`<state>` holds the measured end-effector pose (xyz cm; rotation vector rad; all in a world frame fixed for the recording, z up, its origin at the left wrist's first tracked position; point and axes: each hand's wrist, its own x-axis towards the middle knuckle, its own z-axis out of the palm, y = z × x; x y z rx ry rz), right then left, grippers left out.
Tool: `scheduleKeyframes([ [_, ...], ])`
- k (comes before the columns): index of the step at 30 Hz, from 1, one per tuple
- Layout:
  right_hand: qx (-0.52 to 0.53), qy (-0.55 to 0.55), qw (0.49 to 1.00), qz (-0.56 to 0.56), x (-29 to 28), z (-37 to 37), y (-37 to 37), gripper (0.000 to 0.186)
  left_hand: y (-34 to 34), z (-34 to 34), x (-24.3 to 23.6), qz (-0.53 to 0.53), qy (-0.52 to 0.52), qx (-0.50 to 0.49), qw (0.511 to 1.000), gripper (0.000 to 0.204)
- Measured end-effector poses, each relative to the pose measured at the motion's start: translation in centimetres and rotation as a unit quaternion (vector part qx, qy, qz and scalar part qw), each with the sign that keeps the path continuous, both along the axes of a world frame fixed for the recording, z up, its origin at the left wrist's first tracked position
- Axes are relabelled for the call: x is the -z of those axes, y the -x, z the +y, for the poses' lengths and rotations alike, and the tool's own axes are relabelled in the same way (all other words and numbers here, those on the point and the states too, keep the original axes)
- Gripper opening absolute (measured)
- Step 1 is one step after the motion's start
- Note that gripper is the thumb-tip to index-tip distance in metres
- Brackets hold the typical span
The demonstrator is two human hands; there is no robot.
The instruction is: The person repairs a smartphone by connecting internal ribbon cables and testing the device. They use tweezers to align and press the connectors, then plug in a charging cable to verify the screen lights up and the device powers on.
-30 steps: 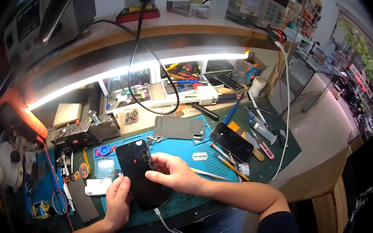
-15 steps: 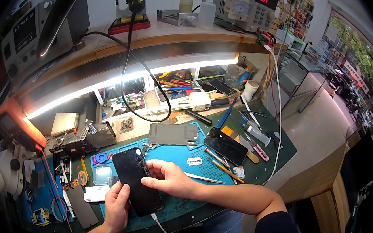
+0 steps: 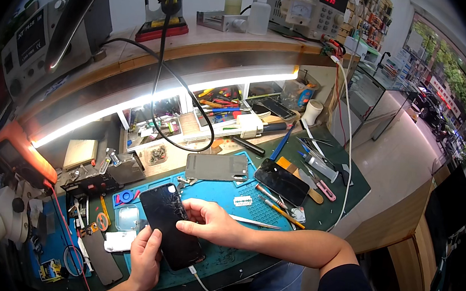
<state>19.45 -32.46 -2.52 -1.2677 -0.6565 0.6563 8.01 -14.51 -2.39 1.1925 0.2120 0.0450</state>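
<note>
Between my two hands a black smartphone (image 3: 167, 231) is held tilted, its dark screen facing up and cracked along the upper right edge. My left hand (image 3: 147, 253) grips its lower left side, thumb on the edge. On the other side my right hand (image 3: 209, 223) holds the right edge, thumb over the glass and fingers curled behind. A white charging cable (image 3: 204, 288) is plugged into the phone's bottom end. Below the phone lies a blue repair mat (image 3: 212, 193), with a grey phone-sized panel (image 3: 217, 167) near its far edge.
Right of the mat lie another black phone (image 3: 282, 182), a razor blade (image 3: 242, 201), tweezers (image 3: 254, 222), a syringe (image 3: 321, 167) and a pink-handled knife (image 3: 326, 188). An orange multimeter (image 3: 24, 152) stands at left. A black cable (image 3: 180, 147) loops down over the bench. A power supply (image 3: 317, 11) sits on the shelf.
The red digits on the power supply's display have changed. My hands and the phone stay almost exactly where they were.
</note>
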Motion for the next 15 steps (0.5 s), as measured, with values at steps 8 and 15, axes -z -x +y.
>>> scheduleKeyframes([
  [8,-0.01,0.001,1.0,0.001,0.05,-0.07,-0.13,0.029,-0.12,-0.2,-0.15,-0.011,0.008,0.003,1.0,0.024],
  [15,-0.01,-0.022,1.0,0.017,0.29,0.12,-0.06,0.031,-0.13,-0.23,-0.19,-0.031,0.026,0.018,0.999,0.032],
])
